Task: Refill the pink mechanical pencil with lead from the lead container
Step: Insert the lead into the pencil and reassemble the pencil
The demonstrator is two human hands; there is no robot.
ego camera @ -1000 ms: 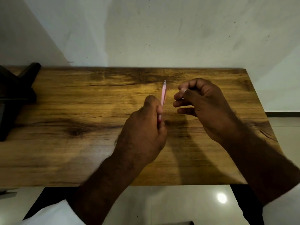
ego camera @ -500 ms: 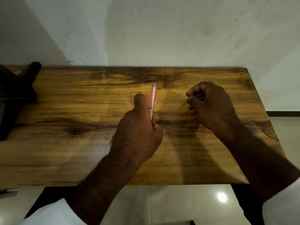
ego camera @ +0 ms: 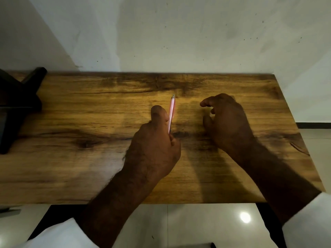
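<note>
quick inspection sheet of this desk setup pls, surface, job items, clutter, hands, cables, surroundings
surface: wooden table, dark grain patches, mostly bare
job's things: pink mechanical pencil held upright, tip up; lead container not visible
clutter: dark object at the left edge, partly out of frame
grippers: left hand closed around the pencil; right hand low over the table, fingers loosely curled, contents cannot be told
cables: nothing seen
surroundings: pale speckled wall behind; glossy tiled floor below

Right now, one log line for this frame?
left hand: grips pink mechanical pencil | right hand: fingers loosely curled above wooden table | lead container: unseen
</note>
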